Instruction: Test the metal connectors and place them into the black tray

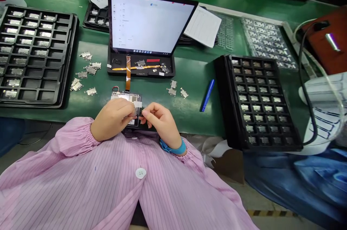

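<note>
A circuit board [123, 96] lies at the near edge of the table, partly covered by my hands. My left hand [114, 117] rests over its left side, fingers pinched together; whatever they grip is hidden. At the board's right edge, my right hand [162, 121] pinches thumb and forefinger at something small and dark that I cannot make out. An orange flex cable [128, 74] runs from the board up to a tablet screen [146, 24], which stands lit and tilted in a black tray [114, 72]. A blue band circles my right wrist.
Small metal-shielded modules [90, 91] lie in loose groups left of the board, with a few modules [171, 92] to its right. A black compartment tray [28, 89] stands left, stacked trays [231, 114] right. A blue marker [208, 95] and papers [203, 26] lie on the table.
</note>
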The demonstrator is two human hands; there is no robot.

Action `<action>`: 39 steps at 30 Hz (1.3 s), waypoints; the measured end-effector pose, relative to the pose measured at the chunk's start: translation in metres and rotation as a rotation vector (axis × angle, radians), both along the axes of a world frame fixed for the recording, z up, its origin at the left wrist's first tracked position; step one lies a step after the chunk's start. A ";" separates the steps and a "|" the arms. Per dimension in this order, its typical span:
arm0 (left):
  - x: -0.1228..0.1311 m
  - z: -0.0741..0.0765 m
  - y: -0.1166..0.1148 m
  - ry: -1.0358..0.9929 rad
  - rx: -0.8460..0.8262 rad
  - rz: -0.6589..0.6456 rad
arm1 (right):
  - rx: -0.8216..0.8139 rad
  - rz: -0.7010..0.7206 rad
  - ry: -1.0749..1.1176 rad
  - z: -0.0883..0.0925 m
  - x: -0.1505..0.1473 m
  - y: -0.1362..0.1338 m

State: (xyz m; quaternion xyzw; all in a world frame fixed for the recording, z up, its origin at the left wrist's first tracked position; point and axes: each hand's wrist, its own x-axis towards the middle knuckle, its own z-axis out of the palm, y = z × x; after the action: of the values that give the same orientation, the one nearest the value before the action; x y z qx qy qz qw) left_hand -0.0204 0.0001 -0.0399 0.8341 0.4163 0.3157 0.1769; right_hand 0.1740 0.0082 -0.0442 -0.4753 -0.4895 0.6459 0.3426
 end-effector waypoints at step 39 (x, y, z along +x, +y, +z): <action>0.009 -0.007 0.002 0.149 0.201 0.014 | 0.014 0.013 -0.058 -0.005 0.007 0.003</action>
State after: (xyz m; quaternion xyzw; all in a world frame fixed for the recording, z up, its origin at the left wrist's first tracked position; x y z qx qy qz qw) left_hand -0.0110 0.0017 -0.0465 0.8658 0.4003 0.2944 0.0586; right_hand 0.1807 0.0108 -0.0494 -0.4883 -0.5067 0.6307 0.3272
